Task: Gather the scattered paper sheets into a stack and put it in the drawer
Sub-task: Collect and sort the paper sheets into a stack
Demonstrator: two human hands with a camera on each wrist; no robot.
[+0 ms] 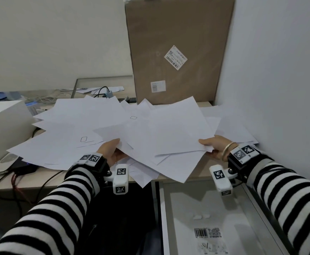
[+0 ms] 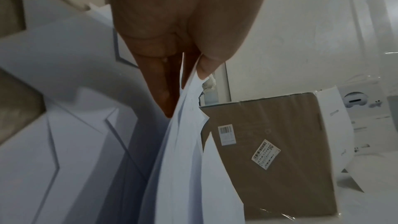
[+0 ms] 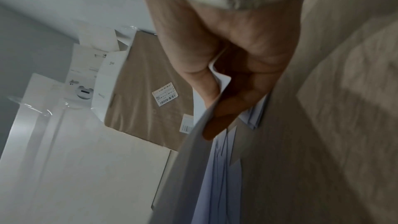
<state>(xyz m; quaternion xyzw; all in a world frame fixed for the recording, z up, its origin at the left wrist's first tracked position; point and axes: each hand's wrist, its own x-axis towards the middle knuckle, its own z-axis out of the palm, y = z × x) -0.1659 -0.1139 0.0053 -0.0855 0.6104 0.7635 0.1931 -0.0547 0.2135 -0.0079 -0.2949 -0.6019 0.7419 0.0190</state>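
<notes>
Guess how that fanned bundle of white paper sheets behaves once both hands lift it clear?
The fanned bundle of white paper sheets is probably floppy: corners already droop past the desk edge. Misaligned sheets could slide apart, since the left hand and right hand pinch only its near edge.

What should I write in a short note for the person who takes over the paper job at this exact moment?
Left hand: pinches the near left edge of the fanned white paper sheets, thumb on top.
Right hand: pinches the near right edge of the same bundle.
Sheets: lifted off the pale wooden desk, still splayed, not squared. More white sheets lie by the right wall.
Open grey drawer: below the right hand, no sheets inside.
Done: most sheets gathered.
Left: collect the rest, square the stack, put it in the drawer.
</notes>
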